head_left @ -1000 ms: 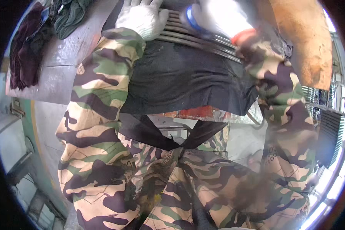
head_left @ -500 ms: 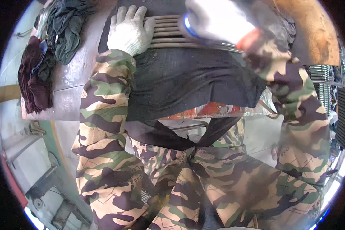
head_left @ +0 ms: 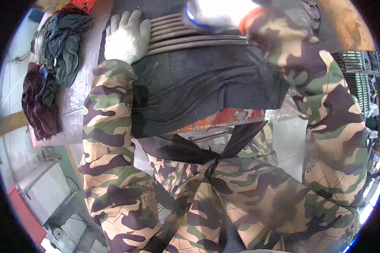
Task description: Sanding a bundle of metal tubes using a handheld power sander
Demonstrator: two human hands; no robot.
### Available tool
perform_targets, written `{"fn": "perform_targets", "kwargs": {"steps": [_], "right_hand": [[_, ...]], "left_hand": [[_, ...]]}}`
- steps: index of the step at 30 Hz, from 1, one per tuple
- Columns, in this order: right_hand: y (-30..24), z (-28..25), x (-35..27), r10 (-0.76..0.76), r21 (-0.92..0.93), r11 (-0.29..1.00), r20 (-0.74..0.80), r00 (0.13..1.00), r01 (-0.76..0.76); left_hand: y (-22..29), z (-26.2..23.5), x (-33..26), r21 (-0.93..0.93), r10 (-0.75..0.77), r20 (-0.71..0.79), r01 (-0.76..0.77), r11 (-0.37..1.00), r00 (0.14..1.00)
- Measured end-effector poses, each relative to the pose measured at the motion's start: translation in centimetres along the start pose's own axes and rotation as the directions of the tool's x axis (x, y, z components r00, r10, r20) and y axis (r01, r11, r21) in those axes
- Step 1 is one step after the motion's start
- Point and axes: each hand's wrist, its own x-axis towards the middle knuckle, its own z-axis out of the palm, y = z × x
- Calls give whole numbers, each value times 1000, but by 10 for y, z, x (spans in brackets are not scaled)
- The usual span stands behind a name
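Several long, thin grey metal rods [head_left: 169, 31] lie side by side on a black cloth [head_left: 198, 80] spread over the worktable. My left hand [head_left: 127, 39], in a white knit glove, lies flat over their left ends with its fingers spread. Over the right part of the rods is my right hand [head_left: 223, 12], in a white glove with an orange cuff. It is smeared by motion, and its fingers do not show clearly. A blue curved edge shows at its left side; whether this belongs to a held thing I cannot tell.
Crumpled dark green cloths [head_left: 65, 46] and a maroon cloth [head_left: 40, 101] lie on the table's left side. At the far right are stacked metal rods [head_left: 354, 63] beside a rusty brown surface [head_left: 344, 21]. A red thing [head_left: 83, 4] shows at the upper left.
My right hand has shifted left and slightly up along the rods. My left hand stays flat on their left ends. The whole view has shifted a little.
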Motion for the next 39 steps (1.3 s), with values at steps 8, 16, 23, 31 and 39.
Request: {"fn": "perform_targets", "kwargs": {"steps": [8, 16, 23, 31, 39], "right_hand": [[-11, -24, -24, -128, 75, 990, 166, 978, 117], [8, 0, -26, -185, 63, 981, -18, 983, 186], [20, 17, -27, -187, 39, 981, -67, 980, 190], [49, -10, -34, -117, -38, 992, 45, 992, 119], [80, 22, -29, -164, -50, 986, -95, 982, 160]], "left_hand": [[21, -11, 0, -132, 16, -152, -36, 991, 988], [29, -50, -13, -243, 250, 6, -241, 939, 968], [23, -43, -33, -212, 146, 81, -126, 969, 986], [33, -43, -16, -171, 218, -54, -224, 959, 974], [34, -45, -28, -161, 273, -115, -290, 943, 955]]}}
